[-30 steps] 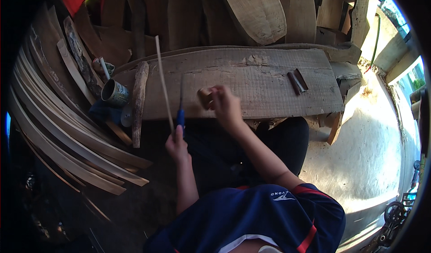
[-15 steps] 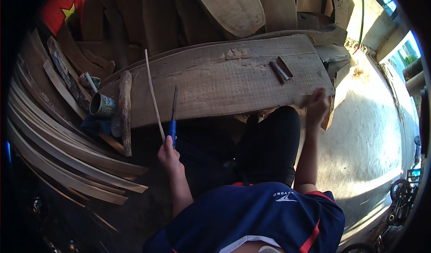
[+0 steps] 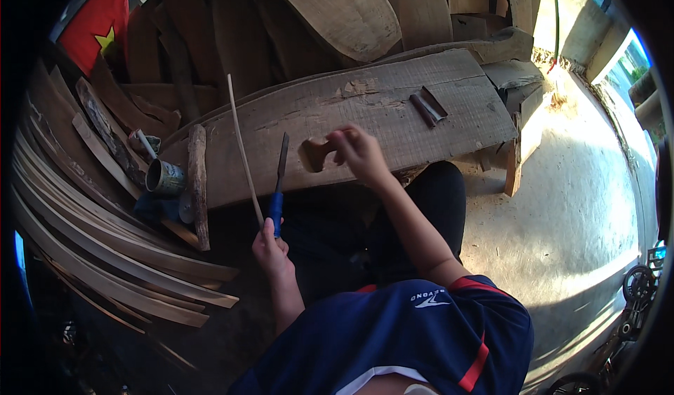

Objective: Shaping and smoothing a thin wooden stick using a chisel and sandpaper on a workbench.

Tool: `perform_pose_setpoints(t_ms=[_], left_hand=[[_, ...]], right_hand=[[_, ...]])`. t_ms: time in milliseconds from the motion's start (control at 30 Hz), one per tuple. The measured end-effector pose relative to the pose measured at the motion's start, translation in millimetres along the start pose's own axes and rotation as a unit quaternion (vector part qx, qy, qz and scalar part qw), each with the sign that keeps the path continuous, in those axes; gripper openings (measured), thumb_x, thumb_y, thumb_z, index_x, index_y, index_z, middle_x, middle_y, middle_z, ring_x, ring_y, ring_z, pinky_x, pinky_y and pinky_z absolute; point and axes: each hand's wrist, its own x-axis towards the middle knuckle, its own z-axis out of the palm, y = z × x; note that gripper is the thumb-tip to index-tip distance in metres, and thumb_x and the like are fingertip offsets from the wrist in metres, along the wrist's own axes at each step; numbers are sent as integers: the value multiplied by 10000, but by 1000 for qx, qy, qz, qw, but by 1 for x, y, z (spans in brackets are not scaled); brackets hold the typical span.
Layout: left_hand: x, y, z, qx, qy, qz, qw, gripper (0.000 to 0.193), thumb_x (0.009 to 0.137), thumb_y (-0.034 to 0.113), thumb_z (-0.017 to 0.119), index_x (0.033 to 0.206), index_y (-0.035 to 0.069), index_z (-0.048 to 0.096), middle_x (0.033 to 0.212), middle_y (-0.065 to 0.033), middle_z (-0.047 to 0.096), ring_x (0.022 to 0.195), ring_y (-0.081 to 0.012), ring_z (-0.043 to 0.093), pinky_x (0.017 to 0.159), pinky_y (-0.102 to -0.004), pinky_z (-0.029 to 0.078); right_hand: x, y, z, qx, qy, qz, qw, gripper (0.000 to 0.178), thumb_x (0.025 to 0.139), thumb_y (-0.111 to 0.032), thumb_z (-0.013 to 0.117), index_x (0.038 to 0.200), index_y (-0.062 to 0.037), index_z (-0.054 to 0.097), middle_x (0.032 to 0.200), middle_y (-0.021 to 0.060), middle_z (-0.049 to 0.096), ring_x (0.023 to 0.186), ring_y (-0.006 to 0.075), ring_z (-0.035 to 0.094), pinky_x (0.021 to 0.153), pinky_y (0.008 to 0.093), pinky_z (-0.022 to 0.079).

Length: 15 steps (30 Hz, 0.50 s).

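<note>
My left hand [image 3: 272, 249] is closed around the blue handle of a chisel [image 3: 283, 162], its blade pointing up and away. The same grip holds a long, thin, pale wooden stick [image 3: 240, 139] just left of the chisel. Over the near middle of a wide wooden plank [image 3: 281, 111], my right hand [image 3: 357, 153] pinches a small brown piece with a curved outline [image 3: 314, 156]. That piece is blurred, so its kind is unclear. It sits to the right of the chisel blade, apart from it.
On the plank's right part lies a dark brown trough-shaped piece [image 3: 428, 107]. A rough stick [image 3: 198, 184] crosses its left end, beside a tin can [image 3: 166, 177]. Curved wooden strips [image 3: 140, 255] fan out at left. Tall boards [image 3: 344, 9] stand behind. A red flag [image 3: 95, 30] hangs far left.
My right hand has swung left from beyond the plank's right end to its middle, carrying the brown piece. My left hand keeps its hold, barely shifted. The view has turned slightly.
</note>
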Motion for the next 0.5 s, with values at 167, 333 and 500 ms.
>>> perform_pose_setpoints(t_ms=[167,333,500], left_hand=[[-8,1,-7,11,21,-11,1000,363,837,355,592,884,-4,599,684,-9,575,374,15,272,358,-142,198],[-4,-6,-8,70,27,-27,997,351,842,349,586,864,-1,606,597,25,506,373,14,256,362,-145,182],[2,-10,9,60,-9,-24,998,352,837,351,593,844,0,606,612,18,519,370,13,252,357,-147,169]], right_hand=[[11,36,-30,15,71,56,996,197,924,-186,470,941,0,531,793,79,624,535,100,560,457,233,458],[0,32,-160,-64,297,-7,953,192,913,-204,486,909,-22,548,720,58,620,482,72,513,406,217,418],[-3,13,-294,-246,353,13,903,230,903,-238,492,885,-14,542,699,90,625,472,119,544,423,247,425]])
